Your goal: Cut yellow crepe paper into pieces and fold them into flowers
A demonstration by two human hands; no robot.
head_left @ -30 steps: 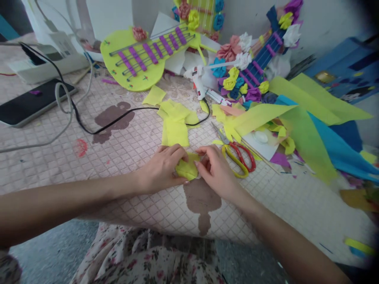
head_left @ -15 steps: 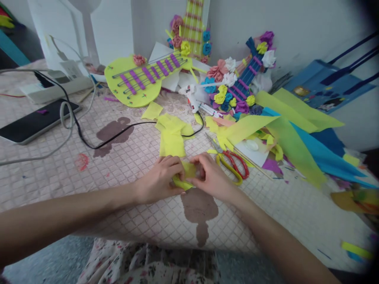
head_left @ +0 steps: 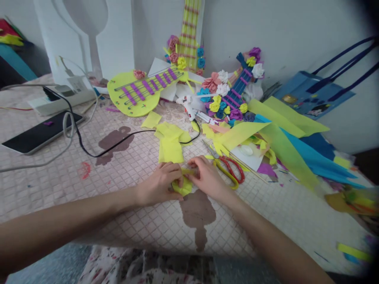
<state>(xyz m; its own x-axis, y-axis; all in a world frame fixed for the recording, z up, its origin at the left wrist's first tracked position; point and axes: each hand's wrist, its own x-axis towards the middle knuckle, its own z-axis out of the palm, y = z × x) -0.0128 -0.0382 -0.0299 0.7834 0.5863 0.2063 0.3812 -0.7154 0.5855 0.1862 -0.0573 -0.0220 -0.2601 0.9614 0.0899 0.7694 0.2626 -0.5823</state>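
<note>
Between my two hands is a small piece of yellow crepe paper [head_left: 184, 187], bent and partly hidden by fingers. My left hand [head_left: 162, 181] pinches its left side, with fingers curled over it. Thumb and fingertips of my right hand [head_left: 205, 175] close on its upper right edge. Just beyond my hands lies a stack of yellow paper pieces [head_left: 170, 148]. Scissors with red and yellow handles [head_left: 233, 173] rest to the right of my right hand. A white glue gun [head_left: 188, 106] stands farther back, its black cord curving past the stack.
At the back are a yellow paper guitar [head_left: 133, 94] and a blue guitar with paper flowers [head_left: 237, 92]. Yellow and blue paper strips [head_left: 281, 146] spread to the right, before a blue bag [head_left: 314, 96]. A black phone [head_left: 41, 132] and a power strip [head_left: 59, 100] lie left.
The yellow crepe paper has been turned and bent, so more of its face shows below my fingers. Both hands stay close together. The whole view has shifted slightly.
</note>
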